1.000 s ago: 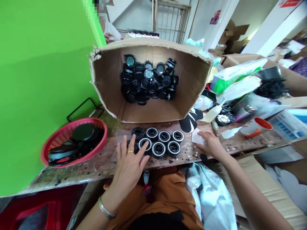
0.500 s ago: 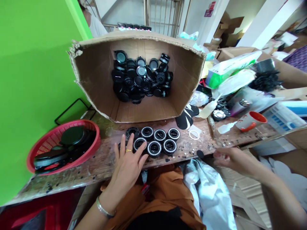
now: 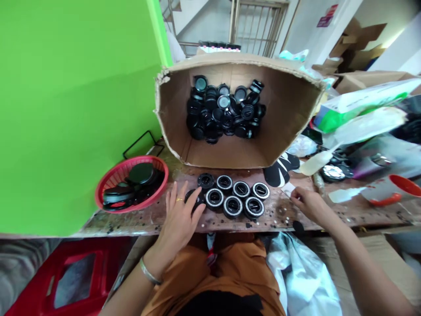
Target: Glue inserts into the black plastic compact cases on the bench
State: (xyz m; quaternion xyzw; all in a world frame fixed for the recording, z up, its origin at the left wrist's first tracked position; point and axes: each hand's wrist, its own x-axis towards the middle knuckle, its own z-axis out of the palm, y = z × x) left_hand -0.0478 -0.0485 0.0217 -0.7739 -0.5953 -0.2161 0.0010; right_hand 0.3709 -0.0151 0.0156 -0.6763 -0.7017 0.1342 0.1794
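left hand (image 3: 180, 216) flat, fingers spread on black caps (image 3: 233, 196), right hand (image 3: 307, 202) beside them, possibly pinching something small, blurred

Glossy black plastic caps (image 3: 233, 196) with shiny silvery rims lie on a rough, paint-flecked wooden bench (image 3: 138, 219); behind, a matt brown cardboard box (image 3: 171, 118) with torn edges; left, a red plastic mesh basket (image 3: 112, 182)
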